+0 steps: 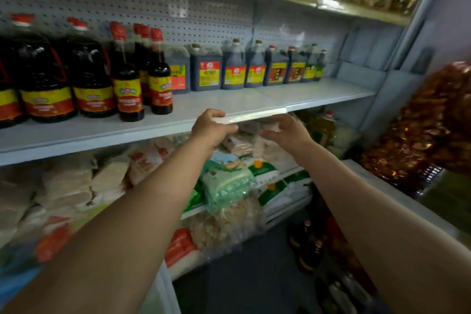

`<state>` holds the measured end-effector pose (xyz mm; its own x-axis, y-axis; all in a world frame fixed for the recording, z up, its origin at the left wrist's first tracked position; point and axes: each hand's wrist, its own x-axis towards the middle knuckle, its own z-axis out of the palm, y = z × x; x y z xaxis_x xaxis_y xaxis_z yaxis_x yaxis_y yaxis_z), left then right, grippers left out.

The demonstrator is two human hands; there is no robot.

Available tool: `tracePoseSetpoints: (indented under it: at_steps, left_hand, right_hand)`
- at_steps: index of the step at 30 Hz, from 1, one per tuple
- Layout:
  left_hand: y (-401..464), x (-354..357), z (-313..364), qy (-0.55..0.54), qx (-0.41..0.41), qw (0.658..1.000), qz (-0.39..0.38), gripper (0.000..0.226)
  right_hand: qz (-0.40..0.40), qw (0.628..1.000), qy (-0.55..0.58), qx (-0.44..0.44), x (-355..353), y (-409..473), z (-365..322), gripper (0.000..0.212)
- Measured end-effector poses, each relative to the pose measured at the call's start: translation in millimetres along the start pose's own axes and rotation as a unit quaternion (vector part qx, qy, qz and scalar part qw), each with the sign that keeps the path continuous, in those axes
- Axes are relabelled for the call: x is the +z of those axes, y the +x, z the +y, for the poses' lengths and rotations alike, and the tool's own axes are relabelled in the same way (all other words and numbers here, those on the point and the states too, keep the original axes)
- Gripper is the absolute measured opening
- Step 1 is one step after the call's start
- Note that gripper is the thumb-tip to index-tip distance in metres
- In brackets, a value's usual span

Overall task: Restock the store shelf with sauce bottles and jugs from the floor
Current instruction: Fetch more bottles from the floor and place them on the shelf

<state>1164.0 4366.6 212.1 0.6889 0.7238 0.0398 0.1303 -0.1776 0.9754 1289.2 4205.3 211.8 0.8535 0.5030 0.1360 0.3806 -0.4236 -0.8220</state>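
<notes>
Floor bottles [309,245]: dark, red-capped, standing upright at about 5 o'clock in the view, on the floor by the foot of the unit. Long axis vertical. More pale bottles [341,293] lower right, blurred, count unclear.

Both hands are up at the shelf [318,92] edge, well apart from that stock, which lies down and to the right of them. Right hand [286,133] looks the nearer one; its arm passes above the bottles. Its fingers are loosely spread, holding nothing, just under the shelf lip. Left hand [211,129] has its fingers curled over the lip at 12 o'clock, gripping the edge.

Judgement: next pick calls for a drop and reach toward 5 o'clock, taking a bottle by neck or body from above.

Open slot on the shelf: bare front strip running 12 to 2 o'clock, ahead of the square jugs [233,69]. Round jugs [89,71] and tall bottles [127,79] fill 9 to 11 o'clock.

Hard to read: labels, floor stock behind the right forearm, bagged goods [229,186] below the shelf smeared by motion.
</notes>
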Motion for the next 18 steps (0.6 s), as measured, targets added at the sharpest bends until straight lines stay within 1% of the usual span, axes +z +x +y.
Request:
tracePoseSetpoints:
  at_steps: [2,4,10,14,18]
  left_hand:
    - [-11,47,0,-0.006,-0.009,0.999,-0.034,0.045]
    - [-22,91,-3,-0.001,-0.011,0.998,-0.064,0.047]
    - [-37,186,-12,0.064,-0.011,0.992,-0.109,0.044]
    - [-33,235,-12,0.11,0.004,0.983,-0.15,0.05]
    - [-18,289,-23,0.133,-0.007,0.969,-0.208,0.053]
  right_hand:
    - [0.003,0.998,-0.06,0.011,-34,-4,33,0.07]
    - [0.003,0.995,-0.095,0.018,-65,-12,64,0.071]
    - [0.024,0.99,-0.134,0.043,-134,-30,144,0.071]
    - [0.033,0.985,-0.144,0.085,-164,-35,182,0.072]
    - [0.041,0.977,-0.162,0.13,-187,-32,219,0.068]
